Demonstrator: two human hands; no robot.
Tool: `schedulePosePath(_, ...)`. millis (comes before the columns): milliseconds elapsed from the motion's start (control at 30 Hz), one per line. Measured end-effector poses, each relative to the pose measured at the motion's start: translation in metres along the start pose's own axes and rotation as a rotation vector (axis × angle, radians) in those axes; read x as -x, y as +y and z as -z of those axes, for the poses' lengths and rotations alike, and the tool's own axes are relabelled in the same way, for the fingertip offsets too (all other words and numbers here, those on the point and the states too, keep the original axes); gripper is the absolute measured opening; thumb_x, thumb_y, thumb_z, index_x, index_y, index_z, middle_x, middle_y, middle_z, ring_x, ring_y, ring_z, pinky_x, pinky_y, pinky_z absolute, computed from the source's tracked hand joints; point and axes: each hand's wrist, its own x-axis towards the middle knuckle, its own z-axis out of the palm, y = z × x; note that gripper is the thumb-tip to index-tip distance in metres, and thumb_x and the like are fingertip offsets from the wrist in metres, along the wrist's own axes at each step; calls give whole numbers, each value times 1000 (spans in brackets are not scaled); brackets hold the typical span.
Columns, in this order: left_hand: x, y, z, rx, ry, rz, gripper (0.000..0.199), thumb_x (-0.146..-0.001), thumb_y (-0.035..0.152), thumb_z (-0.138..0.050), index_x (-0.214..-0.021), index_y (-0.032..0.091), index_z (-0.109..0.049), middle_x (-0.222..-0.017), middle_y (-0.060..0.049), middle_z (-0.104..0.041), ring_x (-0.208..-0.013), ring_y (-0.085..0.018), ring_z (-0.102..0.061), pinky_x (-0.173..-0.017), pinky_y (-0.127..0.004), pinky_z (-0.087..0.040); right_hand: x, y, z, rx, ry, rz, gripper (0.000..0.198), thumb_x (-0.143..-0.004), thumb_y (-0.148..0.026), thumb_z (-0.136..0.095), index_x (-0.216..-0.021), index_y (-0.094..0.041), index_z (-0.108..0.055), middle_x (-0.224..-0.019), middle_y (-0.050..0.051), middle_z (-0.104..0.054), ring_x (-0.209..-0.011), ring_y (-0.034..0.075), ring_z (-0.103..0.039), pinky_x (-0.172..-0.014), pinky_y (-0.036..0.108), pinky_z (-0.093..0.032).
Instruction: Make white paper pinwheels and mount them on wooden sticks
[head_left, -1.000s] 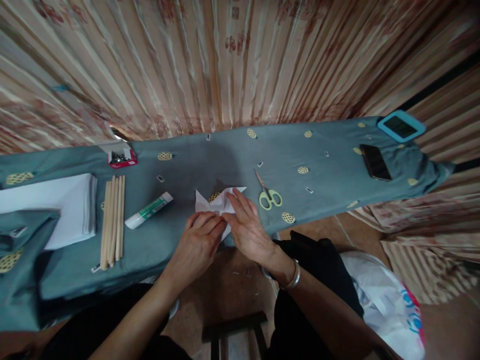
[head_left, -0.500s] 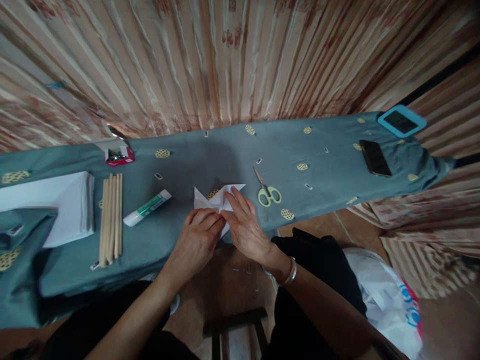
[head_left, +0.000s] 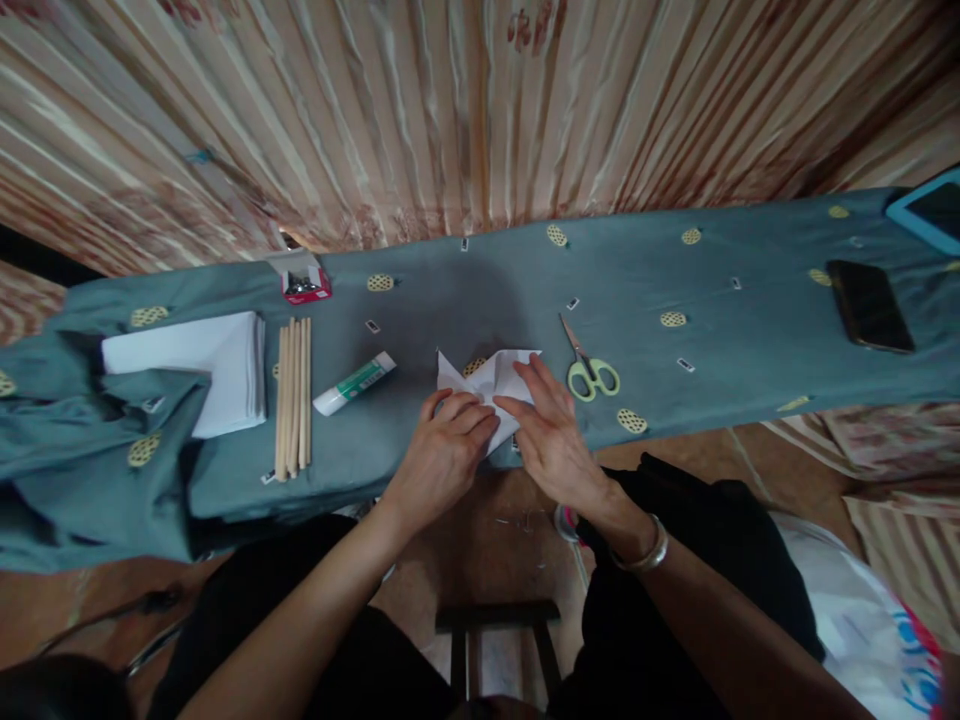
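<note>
A white paper pinwheel [head_left: 501, 376], folded with pointed corners, lies at the front edge of the cloth-covered table. My left hand [head_left: 448, 445] has its curled fingers closed on the near left part of the paper. Over the right part is my right hand [head_left: 551, 440], its fingertips on a fold and its thumb close to the centre. Both palms hide some of the paper. Right of the paper lie scissors [head_left: 590, 374] with pale green handles, blades pointing away from me. A green and white glue stick [head_left: 355, 383] lies to the left.
Several wooden sticks [head_left: 293, 400] lie beside a stack of white paper [head_left: 232, 375]. Behind them stands an open red box [head_left: 306, 285] of small metal pieces. A black phone [head_left: 870, 305] and a blue-framed device [head_left: 930, 215] are at the right. A white plastic bag [head_left: 855, 600] sits below.
The view has shifted, so the table things appear farther right. My right hand's thumb and fingers have drawn slightly away from my left hand, and more of the paper's middle shows.
</note>
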Motion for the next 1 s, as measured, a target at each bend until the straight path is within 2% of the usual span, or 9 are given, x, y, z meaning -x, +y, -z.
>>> schedulePosePath(233,0,0,1,11,-19,7,28,-93,14,-47,-116,15,-63,-112,-8,-70,-115,-25,-53,-106,-47,-32,2,3,0,67,-9,33,38,-91,-7,-38,-114,-22,-64,-155,8,-34,-148,31,-20,-111,57,-32)
schedulePosePath(333,1,0,0,11,-28,9,28,-93,12,-48,-116,14,-63,-113,-8,-69,-116,-25,-52,-107,-48,-31,2,3,-1,115,-20,60,34,-93,-10,-38,-112,-20,-65,-153,10,-36,-147,31,-20,-111,56,-32)
schedulePosePath(600,1,2,-4,16,-3,39,28,-94,14,-45,-114,14,-65,-118,-11,-66,-118,-26,-50,-107,-49,-33,-1,-2,-5,181,-44,85,35,-94,-11,-35,-114,-17,-62,-148,15,-40,-148,30,-18,-113,53,-30)
schedulePosePath(733,0,3,-4,17,2,50,28,-95,14,-44,-113,14,-65,-117,-11,-65,-117,-25,-51,-107,-49,-33,0,-3,-7,175,-49,70,37,-95,-11,-33,-119,-18,-60,-149,14,-40,-148,28,-18,-113,52,-29)
schedulePosePath(833,0,3,-4,10,7,50,27,-94,14,-45,-111,14,-66,-115,-10,-66,-116,-26,-51,-107,-49,-32,2,-2,-7,160,-31,60,37,-95,-12,-33,-116,-17,-62,-149,15,-40,-148,30,-18,-112,53,-31)
schedulePosePath(1000,0,2,-2,8,-3,43,26,-94,15,-46,-112,16,-65,-113,-9,-66,-115,-25,-52,-108,-50,-32,5,1,-6,39,11,11,40,-91,-8,-35,-117,-24,-62,-153,7,-37,-148,28,-20,-112,54,-33)
